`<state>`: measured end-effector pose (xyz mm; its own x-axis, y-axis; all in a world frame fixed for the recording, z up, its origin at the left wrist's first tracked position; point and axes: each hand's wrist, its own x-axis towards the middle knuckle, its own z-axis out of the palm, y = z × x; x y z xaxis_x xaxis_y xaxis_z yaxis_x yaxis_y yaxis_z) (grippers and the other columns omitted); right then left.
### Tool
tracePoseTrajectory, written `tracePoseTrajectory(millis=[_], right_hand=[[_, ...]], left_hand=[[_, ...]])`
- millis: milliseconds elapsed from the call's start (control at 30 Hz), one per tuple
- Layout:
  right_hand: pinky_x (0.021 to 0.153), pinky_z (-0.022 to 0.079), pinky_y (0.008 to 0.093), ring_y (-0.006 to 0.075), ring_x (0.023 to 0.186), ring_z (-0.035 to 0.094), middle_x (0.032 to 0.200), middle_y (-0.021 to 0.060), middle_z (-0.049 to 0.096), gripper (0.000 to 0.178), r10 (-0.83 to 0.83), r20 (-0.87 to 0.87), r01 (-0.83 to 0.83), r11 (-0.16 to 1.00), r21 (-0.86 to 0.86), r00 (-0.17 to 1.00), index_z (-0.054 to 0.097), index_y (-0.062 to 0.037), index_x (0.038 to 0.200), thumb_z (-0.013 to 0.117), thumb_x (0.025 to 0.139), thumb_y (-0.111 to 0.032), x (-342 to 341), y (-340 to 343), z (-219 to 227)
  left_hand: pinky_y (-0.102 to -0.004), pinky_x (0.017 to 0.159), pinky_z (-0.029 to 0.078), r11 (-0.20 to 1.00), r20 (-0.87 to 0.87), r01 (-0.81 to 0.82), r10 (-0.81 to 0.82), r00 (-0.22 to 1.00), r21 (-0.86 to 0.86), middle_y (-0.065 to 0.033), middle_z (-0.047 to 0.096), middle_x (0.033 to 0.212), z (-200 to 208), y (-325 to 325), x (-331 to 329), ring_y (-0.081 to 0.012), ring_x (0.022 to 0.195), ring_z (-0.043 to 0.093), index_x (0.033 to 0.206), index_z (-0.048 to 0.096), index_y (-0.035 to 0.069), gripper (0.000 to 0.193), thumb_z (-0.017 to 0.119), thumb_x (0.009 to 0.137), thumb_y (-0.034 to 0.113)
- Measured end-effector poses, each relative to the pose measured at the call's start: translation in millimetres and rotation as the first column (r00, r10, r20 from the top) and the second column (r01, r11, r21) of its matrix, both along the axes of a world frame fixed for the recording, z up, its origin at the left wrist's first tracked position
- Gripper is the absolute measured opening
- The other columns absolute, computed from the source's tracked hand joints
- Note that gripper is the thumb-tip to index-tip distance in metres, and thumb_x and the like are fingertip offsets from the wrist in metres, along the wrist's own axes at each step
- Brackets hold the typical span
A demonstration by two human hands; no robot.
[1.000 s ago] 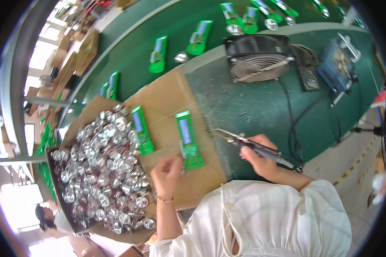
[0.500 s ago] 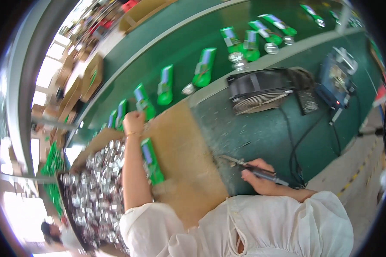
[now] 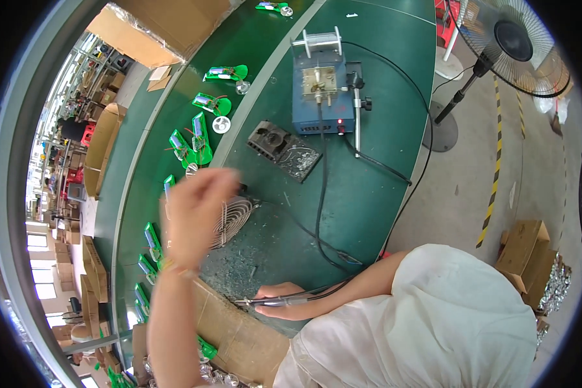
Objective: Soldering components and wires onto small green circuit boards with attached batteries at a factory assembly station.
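Note:
My right hand [image 3: 281, 302] is closed around a soldering iron [image 3: 284, 301], low over the bench beside the tan board [image 3: 242, 333]. The iron's tip points left, and its black cable trails back along my forearm. My left hand [image 3: 200, 207] is raised in front of the black fan unit with a round wire grille [image 3: 234, 223], hiding part of it. Motion smears its fingers, so I cannot make out whether anything is in them. Beyond it lie green plastic housings with blue-white cells and wires [image 3: 200, 139]. One more green housing [image 3: 207, 348] shows beside my left forearm.
A blue soldering station with a spool holder [image 3: 323, 107] stands on the green bench, its cables crossing the surface. Nearer is a dark stand with a scrap tray [image 3: 284, 152]. Shiny reflector cups [image 3: 223, 376] are at the lower left. A pedestal fan [image 3: 514, 42] stands right.
The view has swung right, bringing in the soldering station and pedestal fan. My left hand has left the green housing at the belt's edge. My right hand still holds the iron.

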<state>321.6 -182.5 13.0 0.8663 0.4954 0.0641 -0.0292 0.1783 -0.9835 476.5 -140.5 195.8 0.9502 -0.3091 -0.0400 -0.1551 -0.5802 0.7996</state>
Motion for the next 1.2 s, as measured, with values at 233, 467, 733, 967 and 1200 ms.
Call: tracePoseTrajectory(millis=[233, 467, 733, 967, 1200], right_hand=[[0.097, 0.037, 0.0255, 0.0135, 0.109, 0.045, 0.116, 0.0063, 0.048, 0.02, 0.385, -0.295, -0.053, 0.681, 0.731, 0.875, 0.048, -0.0028, 0.108, 0.037, 0.094, -0.01, -7, 29, -51], [0.094, 0.038, 0.0258, 0.0139, 0.106, 0.047, 0.113, 0.0066, 0.049, 0.019, 0.286, -0.347, 0.034, 0.727, 0.685, 0.893, 0.049, -0.0034, 0.107, 0.039, 0.093, -0.012, 0, 27, -79], [0.091, 0.04, 0.026, 0.0143, 0.103, 0.049, 0.11, 0.007, 0.051, 0.019, 0.181, -0.41, 0.12, 0.785, 0.608, 0.894, 0.05, -0.004, 0.106, 0.041, 0.093, -0.014, 1, 29, -94], [0.088, 0.042, 0.0263, 0.0146, 0.1, 0.051, 0.107, 0.0073, 0.053, 0.018, 0.054, -0.436, 0.202, 0.829, 0.521, 0.899, 0.05, -0.0046, 0.105, 0.042, 0.092, -0.016, 6, 22, -98], [0.086, 0.043, 0.0265, 0.015, 0.097, 0.052, 0.104, 0.0076, 0.054, 0.018, 0.126, -0.401, 0.075, 0.891, 0.449, 0.907, 0.051, -0.0051, 0.104, 0.044, 0.092, -0.018, -11, 43, -92]], left_hand=[[-0.0259, 0.065, 0.048, 0.942, -0.76, -0.233, -0.036, 0.649, -0.243, -0.01, 0.065, 0.09, -118, -138, 10, -0.0152, 0.074, 0.062, 0.112, 0.051, 0.003, 0.033, 0.049, 0.092, 0.028], [-0.0243, 0.057, 0.045, 0.77, -0.724, -0.486, 0.046, 0.689, -0.414, -0.0021, 0.063, 0.075, -155, -162, 22, -0.0104, 0.063, 0.058, 0.099, 0.058, 0.006, 0.028, 0.049, 0.092, 0.031], [-0.0211, 0.057, 0.044, 0.761, -0.687, -0.51, 0.118, 0.717, -0.401, 0.0006, 0.061, 0.072, -155, -166, 20, -0.0082, 0.061, 0.056, 0.095, 0.059, 0.006, 0.028, 0.055, 0.088, 0.033], [-0.0202, 0.057, 0.043, 0.754, -0.651, -0.495, 0.12, 0.749, -0.431, 0.0014, 0.059, 0.071, -160, -168, 19, -0.0073, 0.061, 0.054, 0.094, 0.059, 0.005, 0.028, 0.057, 0.088, 0.033], [-0.0215, 0.055, 0.047, 0.883, -0.759, -0.285, -0.114, 0.641, -0.374, -0.0105, 0.065, 0.083, -98, -129, -19, -0.013, 0.066, 0.062, 0.111, 0.052, -0.001, 0.037, 0.046, 0.093, 0.031]])
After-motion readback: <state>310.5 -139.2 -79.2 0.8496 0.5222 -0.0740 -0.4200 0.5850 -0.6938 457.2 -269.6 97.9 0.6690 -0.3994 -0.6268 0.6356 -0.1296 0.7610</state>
